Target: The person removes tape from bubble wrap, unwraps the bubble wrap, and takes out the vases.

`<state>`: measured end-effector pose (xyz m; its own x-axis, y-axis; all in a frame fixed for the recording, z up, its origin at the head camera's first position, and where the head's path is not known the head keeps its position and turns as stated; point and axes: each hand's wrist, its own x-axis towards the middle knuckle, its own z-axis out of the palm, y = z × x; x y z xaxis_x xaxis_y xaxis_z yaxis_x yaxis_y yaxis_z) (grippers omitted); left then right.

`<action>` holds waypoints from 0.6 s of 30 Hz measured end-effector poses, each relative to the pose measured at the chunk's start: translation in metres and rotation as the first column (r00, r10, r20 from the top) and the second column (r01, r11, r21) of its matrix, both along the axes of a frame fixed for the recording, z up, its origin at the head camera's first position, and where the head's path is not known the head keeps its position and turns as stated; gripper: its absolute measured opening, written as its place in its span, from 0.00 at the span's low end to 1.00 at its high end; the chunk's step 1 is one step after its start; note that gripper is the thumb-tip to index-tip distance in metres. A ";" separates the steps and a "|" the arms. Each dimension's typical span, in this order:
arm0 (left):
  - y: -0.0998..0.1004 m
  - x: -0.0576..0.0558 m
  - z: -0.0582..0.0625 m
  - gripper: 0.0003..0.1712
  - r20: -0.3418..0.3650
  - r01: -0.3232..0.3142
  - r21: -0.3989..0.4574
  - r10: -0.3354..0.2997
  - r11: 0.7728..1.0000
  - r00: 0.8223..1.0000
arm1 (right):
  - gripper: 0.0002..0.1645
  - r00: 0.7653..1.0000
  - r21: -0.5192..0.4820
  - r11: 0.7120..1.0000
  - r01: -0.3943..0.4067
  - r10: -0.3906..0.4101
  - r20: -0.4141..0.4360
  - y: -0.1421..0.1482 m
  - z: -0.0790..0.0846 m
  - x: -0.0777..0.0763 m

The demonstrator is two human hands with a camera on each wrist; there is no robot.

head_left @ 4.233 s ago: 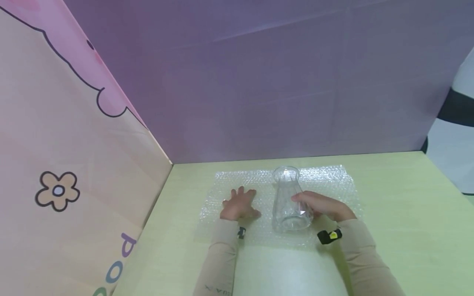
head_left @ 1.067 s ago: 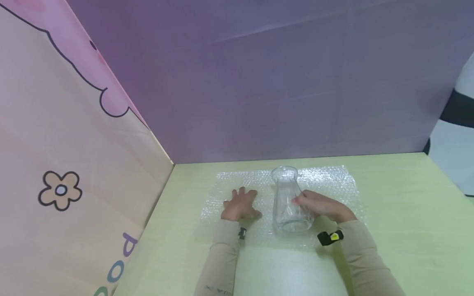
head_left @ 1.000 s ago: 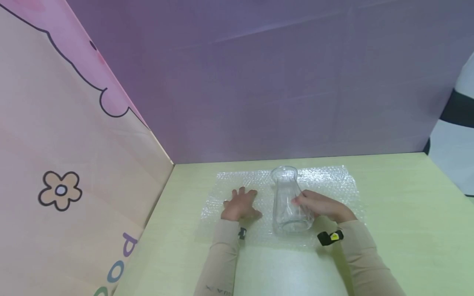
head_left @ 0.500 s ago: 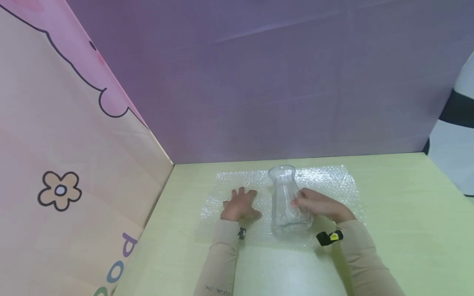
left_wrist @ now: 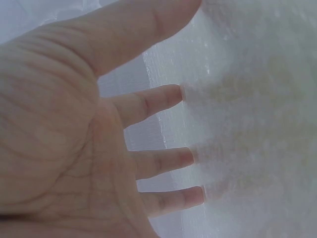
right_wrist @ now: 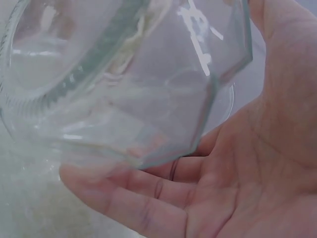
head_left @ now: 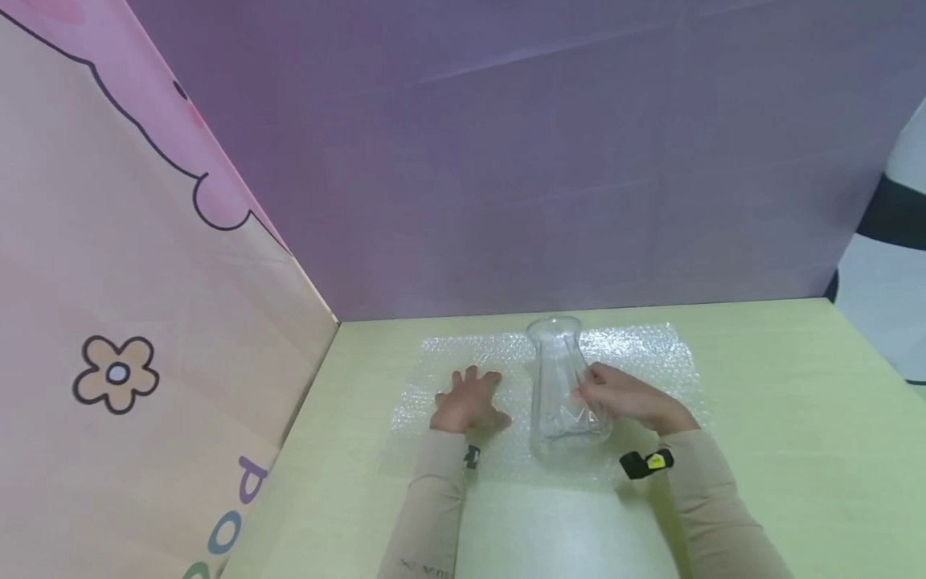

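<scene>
A clear glass vase (head_left: 560, 394) with a flared mouth and faceted sides is over the bubble wrap (head_left: 515, 378). Its mouth points away from me and its base is nearer. My right hand (head_left: 628, 397) grips the vase from the right, thumb on its upper side. In the right wrist view the ribbed round base of the vase (right_wrist: 173, 99) shows, with my fingers curled along its faceted edge. My left hand (head_left: 470, 402) rests on the left part of the bubble wrap, fingers spread. The left wrist view shows those fingertips (left_wrist: 187, 155) pressing the bubble wrap (left_wrist: 257, 148).
The sheet lies on a pale yellow-green table (head_left: 781, 418). A purple-grey wall (head_left: 506, 161) rises at the table's back edge. At the left stands a pale panel (head_left: 181, 322) printed with a flower and letters.
The vase has turned slightly in my right hand, its base outline now flatter and its mouth a little farther away. My right fingers have shifted up slightly; my left hand stays in place.
</scene>
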<state>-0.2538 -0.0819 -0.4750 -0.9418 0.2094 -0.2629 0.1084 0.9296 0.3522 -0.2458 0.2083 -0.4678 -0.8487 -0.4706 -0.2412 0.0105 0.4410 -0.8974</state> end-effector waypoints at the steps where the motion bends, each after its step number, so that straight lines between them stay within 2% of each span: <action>1: 0.000 0.000 0.000 0.47 0.000 0.000 -0.002 0.000 1.000 1.000 | 0.40 1.000 0.004 1.000 0.002 -0.002 -0.007 0.000 0.000 0.000; 18: 0.000 -0.001 -0.001 0.47 0.010 -0.001 0.004 0.001 1.000 1.000 | 0.36 0.998 -0.013 1.000 0.020 -0.021 -0.067 0.010 0.001 -0.004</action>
